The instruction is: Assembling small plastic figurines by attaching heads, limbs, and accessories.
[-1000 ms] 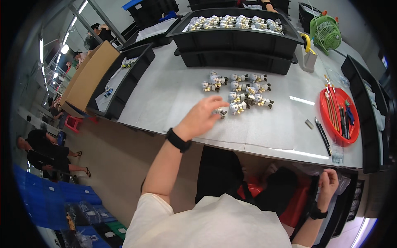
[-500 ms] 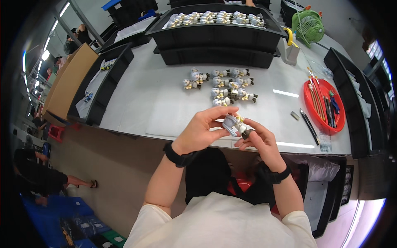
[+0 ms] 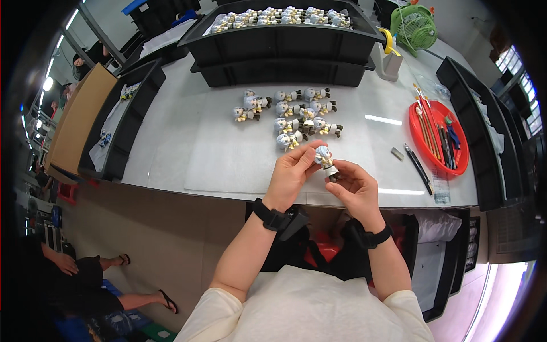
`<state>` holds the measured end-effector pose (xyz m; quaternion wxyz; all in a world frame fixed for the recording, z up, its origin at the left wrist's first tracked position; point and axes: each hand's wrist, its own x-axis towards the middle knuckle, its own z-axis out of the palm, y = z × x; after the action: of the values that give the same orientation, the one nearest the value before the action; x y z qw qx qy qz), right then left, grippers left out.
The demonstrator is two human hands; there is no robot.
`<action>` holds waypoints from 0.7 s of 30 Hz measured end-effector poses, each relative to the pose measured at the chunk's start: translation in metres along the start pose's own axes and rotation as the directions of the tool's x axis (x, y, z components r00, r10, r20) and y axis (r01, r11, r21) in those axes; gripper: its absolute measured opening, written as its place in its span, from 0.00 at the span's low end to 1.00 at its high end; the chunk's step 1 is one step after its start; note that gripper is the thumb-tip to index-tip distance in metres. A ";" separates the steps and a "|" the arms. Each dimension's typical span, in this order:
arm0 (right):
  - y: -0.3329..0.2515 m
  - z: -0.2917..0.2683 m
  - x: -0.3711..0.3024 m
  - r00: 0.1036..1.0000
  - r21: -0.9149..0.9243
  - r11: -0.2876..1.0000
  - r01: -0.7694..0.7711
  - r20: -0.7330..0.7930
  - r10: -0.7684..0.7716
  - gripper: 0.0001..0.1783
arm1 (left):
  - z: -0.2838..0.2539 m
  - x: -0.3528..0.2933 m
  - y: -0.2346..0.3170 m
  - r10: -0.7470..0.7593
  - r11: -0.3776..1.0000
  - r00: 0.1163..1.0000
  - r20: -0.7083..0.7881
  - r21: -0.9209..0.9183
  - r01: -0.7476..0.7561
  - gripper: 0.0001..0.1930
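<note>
Between my two hands, above the table's near edge, is a small painted figurine (image 3: pixel 326 162) with pale blue-grey hair, a white skirt and dark boots. My left hand (image 3: pixel 294 171) pinches it at the head. Around its lower part, the fingers of my right hand (image 3: pixel 354 185) close near the boots. Just beyond my hands, several similar figurines (image 3: pixel 290 125) lie on a white sheet (image 3: pixel 216 154), with a smaller cluster (image 3: pixel 250 105) to their left. Each wrist has a black band.
A black tray (image 3: pixel 279 45) full of figurines sits on another at the back. On the right are a red basket (image 3: pixel 465 145) with brushes, a pen (image 3: pixel 419 169), a small grey block (image 3: pixel 396 154), a green fan (image 3: pixel 414 27) and a tape dispenser (image 3: pixel 389 62). Black bins flank the table.
The figurine has been turned, so its front now shows instead of its long hair. My left hand has shifted its hold on the head. The view has moved slightly; a person at left has stepped closer.
</note>
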<state>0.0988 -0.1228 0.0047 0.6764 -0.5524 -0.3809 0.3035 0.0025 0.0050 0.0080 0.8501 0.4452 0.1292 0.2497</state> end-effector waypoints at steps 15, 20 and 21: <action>-0.001 0.001 -0.002 0.997 0.091 0.993 -0.073 -0.009 0.074 0.20 | -0.006 0.001 -0.007 -0.001 1.000 1.000 -0.019 -0.014 0.001 0.14; 0.000 0.000 -0.003 0.998 0.058 0.996 -0.060 -0.011 0.061 0.20 | -0.006 0.002 -0.007 -0.002 1.000 1.000 -0.021 0.002 0.002 0.14; 0.000 -0.001 -0.003 0.998 0.058 0.996 -0.060 -0.011 0.061 0.20 | -0.006 0.002 -0.007 -0.002 1.000 1.000 -0.019 0.003 0.002 0.14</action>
<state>0.0980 -0.1253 0.0044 0.6849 -0.5459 -0.3508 0.3314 0.0037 0.0066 -0.0015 0.8485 0.4439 0.1380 0.2530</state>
